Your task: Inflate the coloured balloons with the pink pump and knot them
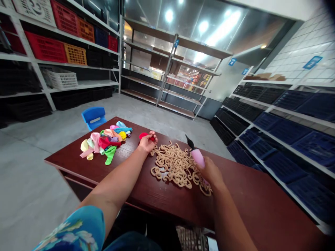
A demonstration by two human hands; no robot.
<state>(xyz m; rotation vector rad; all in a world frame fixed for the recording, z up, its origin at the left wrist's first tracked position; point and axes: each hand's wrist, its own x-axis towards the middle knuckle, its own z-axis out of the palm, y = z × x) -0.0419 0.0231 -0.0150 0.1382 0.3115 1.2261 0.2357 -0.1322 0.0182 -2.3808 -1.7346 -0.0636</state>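
My left hand [148,142] is closed on a red balloon [142,135], part of which shows beyond the fingers. My right hand [210,171] grips a pink balloon pump [198,158] with a black tapered nozzle, which points up and away. Between my hands lies a loose pile of tan, curled, ring-like pieces [174,164]; what they are made of I cannot tell. A heap of limp balloons [101,143] in many colours spreads over the left part of the dark red-brown table [246,195].
A blue chair [94,118] stands past the table's left far edge. Shelves with coloured crates [47,47] line the left wall. Metal shelves [162,83] stand at the back, and racks of dark blue crates [277,157] rise on the right.
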